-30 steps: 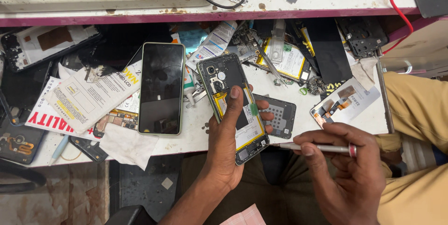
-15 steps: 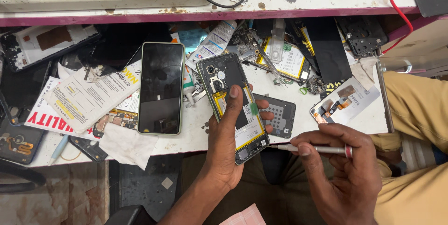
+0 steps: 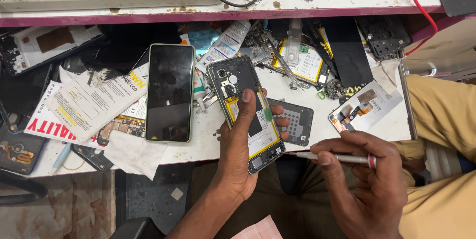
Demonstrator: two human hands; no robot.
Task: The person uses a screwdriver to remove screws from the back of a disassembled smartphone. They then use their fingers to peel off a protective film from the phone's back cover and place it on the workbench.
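My left hand (image 3: 237, 154) grips an opened phone (image 3: 233, 83) with its back cover off, yellow battery and black circuit cover exposed; my thumb lies across the battery. My right hand (image 3: 369, 184) is closed around a thin silver screwdriver (image 3: 342, 158), whose tip points left toward the phone's lower right corner. A whole phone with a dark screen and pale green frame (image 3: 169, 92) lies face up on the white bench (image 3: 317, 120), left of the opened one.
Phone parts litter the bench: a black back plate (image 3: 297, 122), another opened phone with a yellow battery (image 3: 302, 63), black frames (image 3: 384, 35), printed papers (image 3: 91, 105), a white cloth (image 3: 134, 154). A raised shelf (image 3: 198, 16) runs along the back. A person's tan trouser leg (image 3: 441, 120) is at right.
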